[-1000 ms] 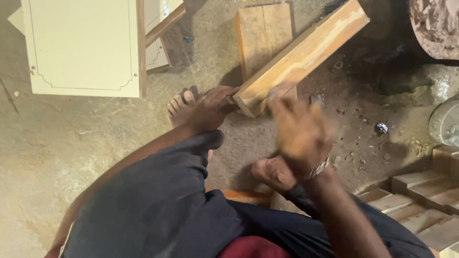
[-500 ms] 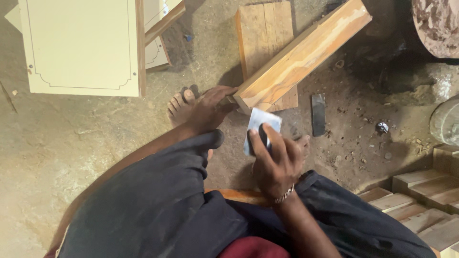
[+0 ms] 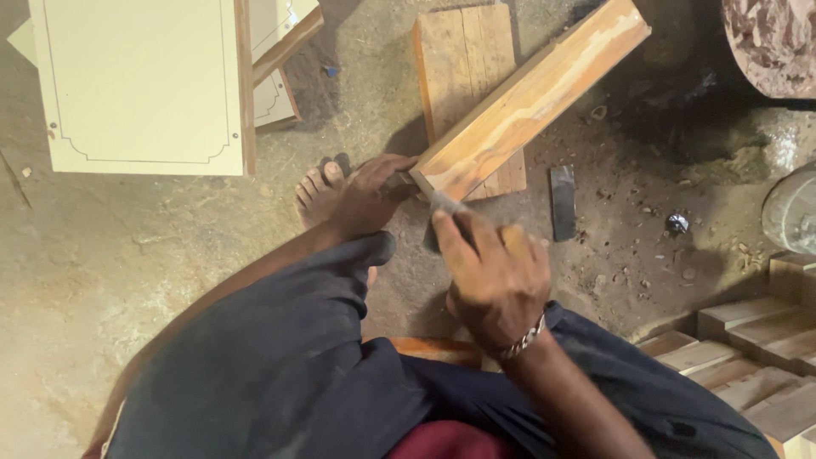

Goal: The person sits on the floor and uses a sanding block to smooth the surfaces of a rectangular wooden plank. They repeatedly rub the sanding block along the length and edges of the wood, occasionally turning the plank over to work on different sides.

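My left hand (image 3: 370, 200) grips the near end of a long wooden plank (image 3: 531, 102) that slants up to the right across the ground. My right hand (image 3: 497, 276), with a metal bracelet on the wrist, is closed on a small sheet of sandpaper (image 3: 442, 204) and presses it against that same end of the plank. The two hands are close together, left and right of the plank's end. My bare foot (image 3: 316, 194) rests on the ground just left of my left hand.
A flat wooden board (image 3: 459, 59) lies under the plank. A cream cabinet panel (image 3: 136, 85) lies at the upper left. A dark flat piece (image 3: 563, 202) lies right of the plank, and stacked wooden blocks (image 3: 748, 357) sit at the lower right.
My right hand has moved up from near my knee to the plank's end, carrying the sandpaper with it. My left hand has stayed on the plank.
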